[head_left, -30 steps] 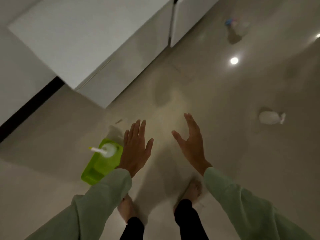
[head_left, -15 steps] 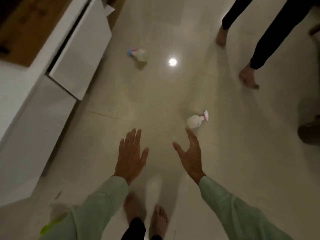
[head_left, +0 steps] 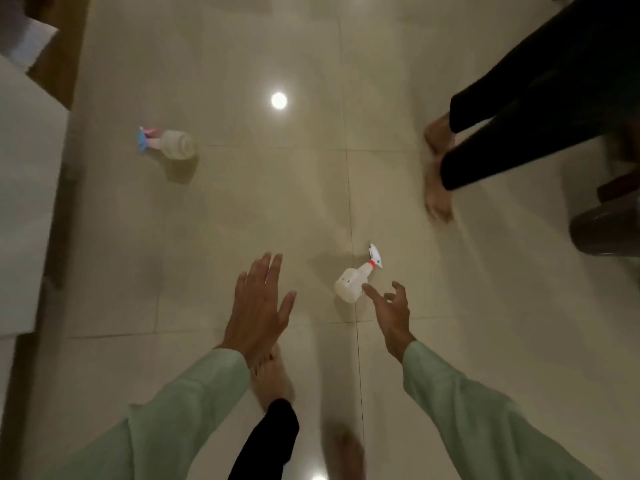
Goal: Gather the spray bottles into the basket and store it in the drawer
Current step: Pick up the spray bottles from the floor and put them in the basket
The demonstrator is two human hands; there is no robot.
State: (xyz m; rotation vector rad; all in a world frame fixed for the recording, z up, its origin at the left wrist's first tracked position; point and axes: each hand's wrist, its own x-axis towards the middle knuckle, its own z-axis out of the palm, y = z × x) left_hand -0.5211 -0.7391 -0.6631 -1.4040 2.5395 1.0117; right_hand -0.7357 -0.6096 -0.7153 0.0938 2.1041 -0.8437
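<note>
A white spray bottle with a red-collared nozzle [head_left: 353, 285] lies on its side on the tiled floor [head_left: 242, 209], nozzle pointing away. The right hand [head_left: 393, 311] reaches just beside it, fingers [head_left: 372, 293] spread and curled, empty. The left hand [head_left: 258, 308] hovers flat, fingers splayed. A second spray bottle with a blue and pink head [head_left: 169, 143] lies well apart, near a white cabinet [head_left: 24, 202]. Another person's bare feet [head_left: 437, 174] stand at right.
</note>
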